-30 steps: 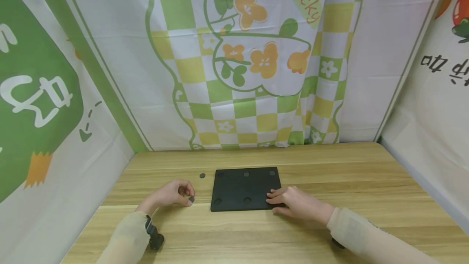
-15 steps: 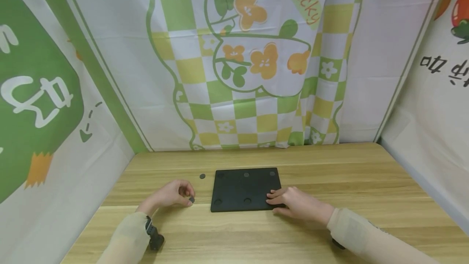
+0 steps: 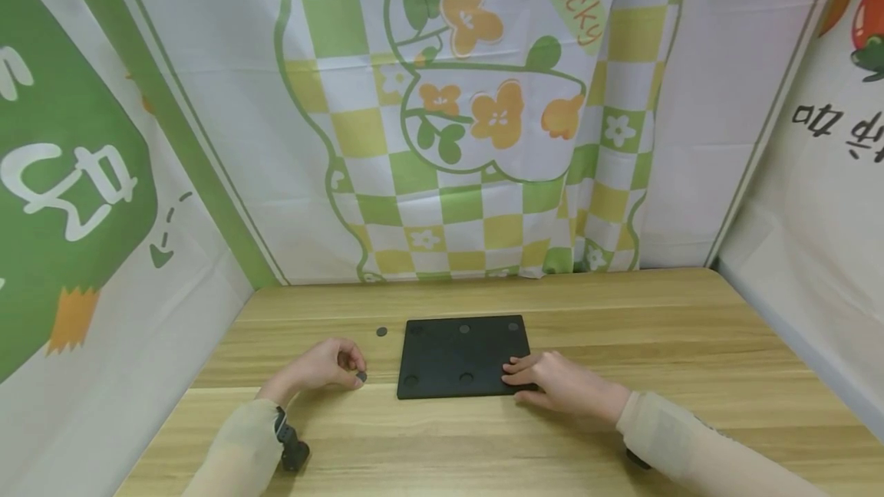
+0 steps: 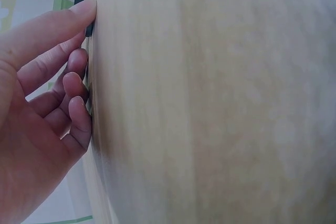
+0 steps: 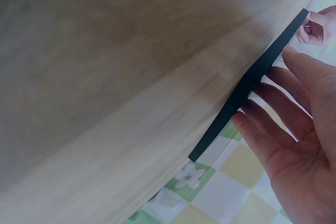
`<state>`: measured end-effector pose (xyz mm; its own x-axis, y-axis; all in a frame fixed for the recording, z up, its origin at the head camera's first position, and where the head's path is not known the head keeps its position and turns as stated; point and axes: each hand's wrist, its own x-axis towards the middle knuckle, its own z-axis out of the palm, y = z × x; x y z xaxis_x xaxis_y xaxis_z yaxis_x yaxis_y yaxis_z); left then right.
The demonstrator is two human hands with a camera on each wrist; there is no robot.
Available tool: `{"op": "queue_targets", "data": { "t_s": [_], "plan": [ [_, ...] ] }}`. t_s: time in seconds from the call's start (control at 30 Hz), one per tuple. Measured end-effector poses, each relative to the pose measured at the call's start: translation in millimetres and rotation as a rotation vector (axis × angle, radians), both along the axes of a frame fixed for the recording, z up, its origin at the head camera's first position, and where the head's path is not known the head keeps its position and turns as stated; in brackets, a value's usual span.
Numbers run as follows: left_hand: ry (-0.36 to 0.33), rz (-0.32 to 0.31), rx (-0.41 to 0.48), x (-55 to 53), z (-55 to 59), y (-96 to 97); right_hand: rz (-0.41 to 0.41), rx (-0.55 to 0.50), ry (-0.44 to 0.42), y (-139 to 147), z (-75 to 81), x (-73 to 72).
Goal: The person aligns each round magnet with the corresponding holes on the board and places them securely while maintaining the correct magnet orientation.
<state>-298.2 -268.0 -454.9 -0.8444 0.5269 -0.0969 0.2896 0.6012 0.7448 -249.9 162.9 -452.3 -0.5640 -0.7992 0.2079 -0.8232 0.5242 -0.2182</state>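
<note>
In the head view my left hand (image 3: pixel 323 365) is left of a flat black board (image 3: pixel 449 359), its thumb and index finger pinching a small dark grey disc (image 3: pixel 362 377) at table level. The left wrist view shows the thumb (image 4: pixel 79 17) stretched forward and the other fingers curled; the disc is hidden there. My right hand (image 3: pixel 555 382) rests its fingertips on the board's right front part, with the thumb at the near edge. Round marks line the board's front and back; greyer discs seem to fill the back middle (image 3: pixel 465 329) and back right ones.
Another dark disc (image 3: pixel 382 332) lies on the wooden table (image 3: pixel 442 451), just left of the board's back corner. Behind the table hangs a checkered curtain (image 3: pixel 476 205), and printed cloth walls stand at both sides. A black wrist camera (image 3: pixel 293 451) hangs from the left wrist.
</note>
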Motion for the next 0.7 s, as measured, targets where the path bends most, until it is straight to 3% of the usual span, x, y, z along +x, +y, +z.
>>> {"op": "queue_targets", "data": {
  "t_s": [0.7],
  "plan": [
    [0.031,-0.021,-0.028,0.3,1.2,4.9,-0.002,0.002,-0.012,-0.5,1.5,1.1]
  ]
}}
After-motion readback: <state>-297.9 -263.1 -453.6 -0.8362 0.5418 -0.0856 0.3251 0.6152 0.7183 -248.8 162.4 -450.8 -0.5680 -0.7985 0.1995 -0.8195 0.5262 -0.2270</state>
